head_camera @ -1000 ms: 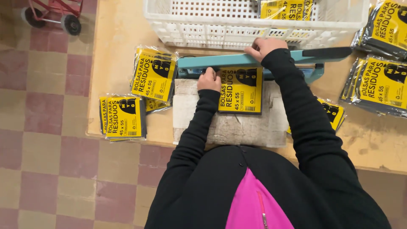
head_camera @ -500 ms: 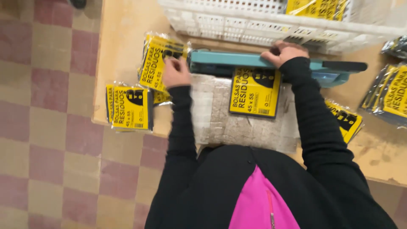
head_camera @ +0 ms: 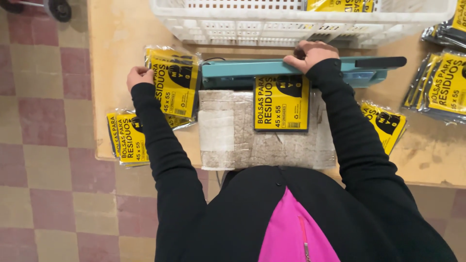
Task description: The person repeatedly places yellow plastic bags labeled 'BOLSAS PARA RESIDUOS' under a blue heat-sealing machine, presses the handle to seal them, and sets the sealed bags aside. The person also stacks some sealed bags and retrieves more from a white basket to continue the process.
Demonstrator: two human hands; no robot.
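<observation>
Hands at the sealer: right hand (head_camera: 310, 52) presses down on the teal sealer bar (head_camera: 272, 68), left hand (head_camera: 139, 76) grips the edge of a yellow bag pack (head_camera: 174, 82).

Nearest, a worn pad (head_camera: 233, 136) lies at the table (head_camera: 116, 29) edge with one yellow pack (head_camera: 281, 103) on it, its top under the bar. Left pack sits just beside the sealer, over more packs (head_camera: 127, 138). Other packs (head_camera: 444, 85) lie right. Farthest, a white crate (head_camera: 272, 26) stands beyond the sealer.

Left hand (head_camera: 139, 76) moved from sealer to side packets (head_camera: 174, 81).
</observation>
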